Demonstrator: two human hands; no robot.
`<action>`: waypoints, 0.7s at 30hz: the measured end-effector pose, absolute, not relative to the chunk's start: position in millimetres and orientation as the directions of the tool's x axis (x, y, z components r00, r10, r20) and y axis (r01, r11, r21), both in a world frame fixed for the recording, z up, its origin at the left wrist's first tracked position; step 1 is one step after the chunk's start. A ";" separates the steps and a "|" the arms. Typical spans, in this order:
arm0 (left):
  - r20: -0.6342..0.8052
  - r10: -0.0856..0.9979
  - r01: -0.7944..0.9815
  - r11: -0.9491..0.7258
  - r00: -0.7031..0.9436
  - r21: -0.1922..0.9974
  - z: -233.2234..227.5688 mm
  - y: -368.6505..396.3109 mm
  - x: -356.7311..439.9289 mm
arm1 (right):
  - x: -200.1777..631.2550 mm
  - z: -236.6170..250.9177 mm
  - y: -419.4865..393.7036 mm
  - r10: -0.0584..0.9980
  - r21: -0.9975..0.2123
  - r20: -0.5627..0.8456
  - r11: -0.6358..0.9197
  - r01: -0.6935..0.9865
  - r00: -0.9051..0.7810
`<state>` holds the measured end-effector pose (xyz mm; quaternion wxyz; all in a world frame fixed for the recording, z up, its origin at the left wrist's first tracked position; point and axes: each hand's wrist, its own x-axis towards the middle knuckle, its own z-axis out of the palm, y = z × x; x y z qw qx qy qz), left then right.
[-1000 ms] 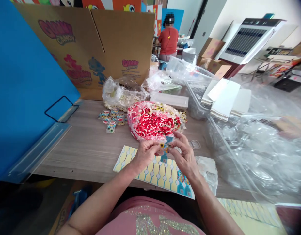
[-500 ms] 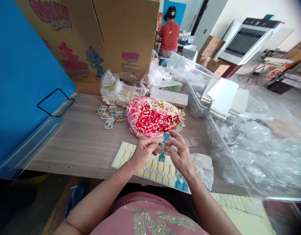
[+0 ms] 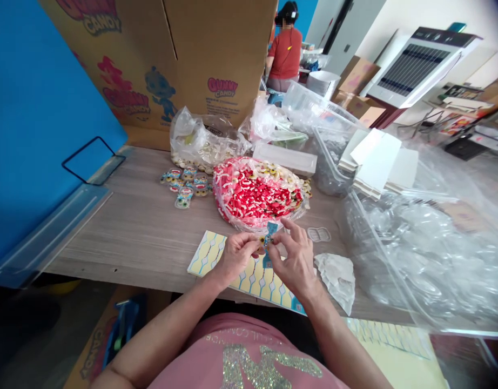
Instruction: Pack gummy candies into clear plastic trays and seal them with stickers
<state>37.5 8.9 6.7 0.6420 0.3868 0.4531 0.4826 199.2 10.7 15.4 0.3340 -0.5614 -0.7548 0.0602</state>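
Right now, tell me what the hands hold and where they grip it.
Both hands, left hand and right hand, pinch one small candy packet between their fingertips, at its opposite side edges.

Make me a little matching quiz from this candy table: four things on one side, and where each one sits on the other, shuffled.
Things:
1. small candy packet
2. sticker sheet
3. bag of red and white gummies
4. row of packed candies

Places:
A. flat on the table under the hands
B. pinched between the left hand and right hand
C. left of the gummy bag
D. just beyond the hands

Pairs: 1-B, 2-A, 3-D, 4-C
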 end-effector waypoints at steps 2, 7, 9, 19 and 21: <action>-0.195 0.976 -0.232 0.211 0.093 0.950 3.7 7.4 33.7 | 200.9 14.7 9.0 0.877 -0.448 0.466 0.345 0.825 -0.115; -0.141 0.986 -0.104 0.149 0.084 0.983 0.6 2.0 26.0 | 208.2 17.9 -0.4 0.790 -0.419 0.607 0.414 0.808 -0.091; -0.081 0.992 -0.059 0.088 0.101 0.994 1.0 -0.6 26.2 | 207.8 21.5 -2.5 0.763 -0.364 0.628 0.463 0.808 -0.155; 0.159 0.962 0.062 -0.176 0.221 0.982 11.4 -10.4 20.7 | 210.8 45.3 11.5 0.815 -0.491 0.489 0.552 0.673 -0.312; 0.192 0.958 0.097 -0.216 0.212 0.971 11.8 -11.5 20.6 | 213.5 46.7 12.7 0.848 -0.593 0.409 0.528 0.609 -0.337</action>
